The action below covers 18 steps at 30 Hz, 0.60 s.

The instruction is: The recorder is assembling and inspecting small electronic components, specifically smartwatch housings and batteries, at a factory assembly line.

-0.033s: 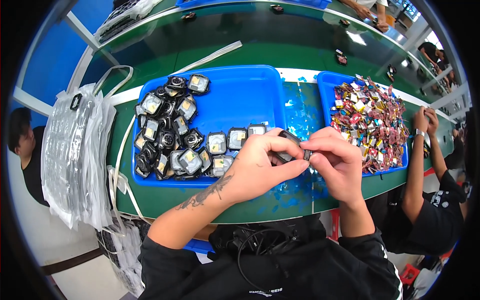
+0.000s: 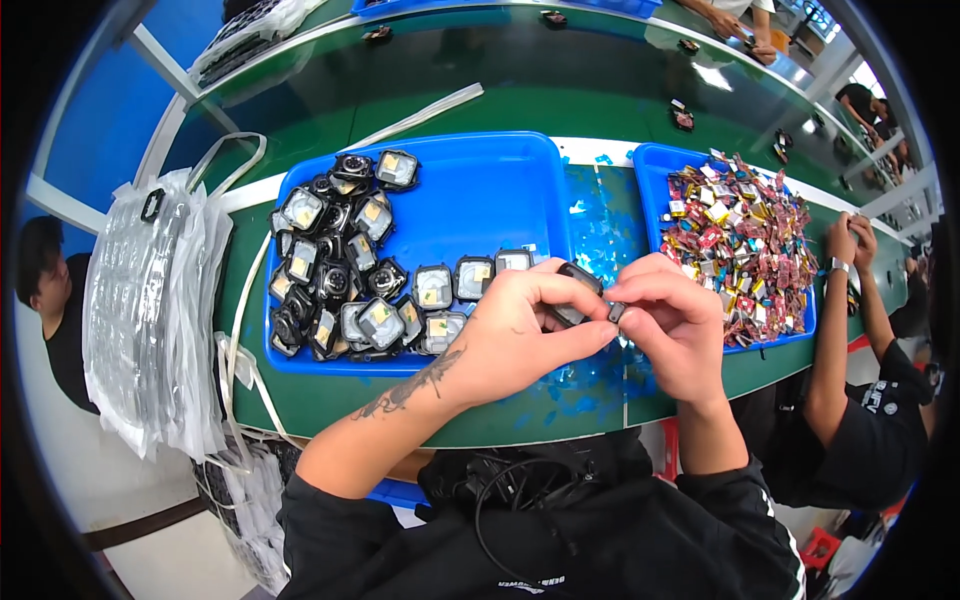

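Note:
Over the bench's front part, my left hand (image 2: 530, 335) is closed around a black smartwatch case (image 2: 580, 277), its thumb stretched toward my right fingertips. My right hand (image 2: 675, 315) pinches a small dark piece (image 2: 616, 311) between thumb and fingers at the right end of that case. Whether the piece is still joined to the case is too small to tell. Beside my left wrist, a blue tray (image 2: 470, 190) holds many similar watch cases (image 2: 381, 322), heaped on its left, with several laid in a row along its near side.
A second blue tray (image 2: 652, 205) at the right is piled with small red circuit boards and batteries (image 2: 740, 250). Blue film scraps (image 2: 590, 385) litter the green bench (image 2: 480, 425). Stacked clear plastic trays (image 2: 150, 320) stand left. A co-worker's arms (image 2: 840, 310) are at the right.
The small dark piece at my right fingertips has tilted slightly. Both hands stay in nearly the same place.

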Each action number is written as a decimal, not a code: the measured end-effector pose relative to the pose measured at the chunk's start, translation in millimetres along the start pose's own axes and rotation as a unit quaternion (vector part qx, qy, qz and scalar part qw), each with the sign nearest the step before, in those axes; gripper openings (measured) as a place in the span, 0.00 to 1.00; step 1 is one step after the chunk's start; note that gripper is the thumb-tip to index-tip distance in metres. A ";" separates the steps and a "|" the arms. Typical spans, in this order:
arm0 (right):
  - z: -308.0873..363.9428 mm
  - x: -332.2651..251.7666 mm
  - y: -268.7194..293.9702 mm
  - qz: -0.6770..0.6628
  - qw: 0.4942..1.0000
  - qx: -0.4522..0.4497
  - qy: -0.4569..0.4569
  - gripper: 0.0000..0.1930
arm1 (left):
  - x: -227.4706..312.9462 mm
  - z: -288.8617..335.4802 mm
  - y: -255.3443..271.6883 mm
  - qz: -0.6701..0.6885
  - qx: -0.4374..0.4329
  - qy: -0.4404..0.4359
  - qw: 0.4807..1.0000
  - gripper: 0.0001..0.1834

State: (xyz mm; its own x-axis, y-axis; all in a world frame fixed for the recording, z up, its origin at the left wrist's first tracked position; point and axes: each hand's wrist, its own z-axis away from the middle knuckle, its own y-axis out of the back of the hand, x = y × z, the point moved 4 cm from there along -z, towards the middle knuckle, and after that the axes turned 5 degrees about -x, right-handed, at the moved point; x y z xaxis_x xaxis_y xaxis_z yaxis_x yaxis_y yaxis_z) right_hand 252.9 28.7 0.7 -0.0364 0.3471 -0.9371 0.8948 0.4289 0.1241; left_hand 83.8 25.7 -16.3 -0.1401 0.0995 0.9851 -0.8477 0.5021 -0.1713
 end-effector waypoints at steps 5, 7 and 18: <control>18.8 -7.6 19.2 -0.035 0.991 0.126 0.025 0.08 | 6.9 -1.4 1.9 -0.008 0.097 -0.064 0.993 0.19; 22.6 -17.0 15.1 0.072 0.981 0.179 -0.016 0.08 | 6.8 -2.6 -0.6 -0.003 0.063 -0.061 0.996 0.25; -8.6 -21.7 -14.6 0.241 0.958 0.152 -0.042 0.08 | 2.9 1.2 -12.3 0.112 0.066 -0.080 0.988 0.27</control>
State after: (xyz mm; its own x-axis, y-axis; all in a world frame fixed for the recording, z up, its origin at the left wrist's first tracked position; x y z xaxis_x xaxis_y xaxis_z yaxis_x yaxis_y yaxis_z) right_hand 236.8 22.0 22.0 0.4380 0.3699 -0.8193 0.8874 -0.0321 0.4599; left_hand 93.2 18.9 -11.3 -0.4014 0.0524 0.9144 -0.8442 0.3661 -0.3916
